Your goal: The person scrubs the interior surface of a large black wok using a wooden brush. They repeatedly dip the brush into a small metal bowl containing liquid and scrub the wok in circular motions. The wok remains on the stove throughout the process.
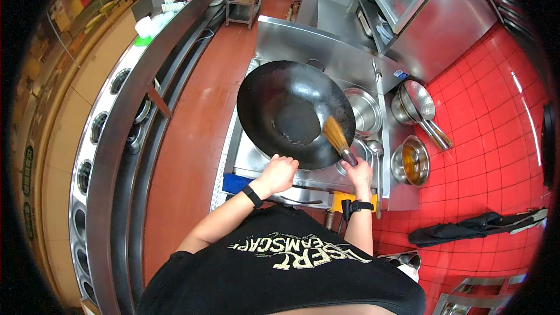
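Observation:
A large black wok (280, 83) sits tilted over the stainless steel stove top (247, 153) in front of me. My left hand (282, 174) is closed at the wok's near rim, where the grip itself is hidden under the fingers. In my right hand (361, 173) is the dark handle of a bristle wok brush (336, 134). The brush's tan bristles point up and left, over the right side of the wok's inside. A dark round patch of wet-looking sheen marks the wok's bottom.
Right of the wok stand a steel pot (362, 111) and a ladle (375, 148). A strainer (420, 98) rests on a steel bowl, near another bowl (410, 160) of amber liquid. A tap (376, 71) is on the steel backsplash (302, 43). A counter with round holes (99, 127) runs along the left.

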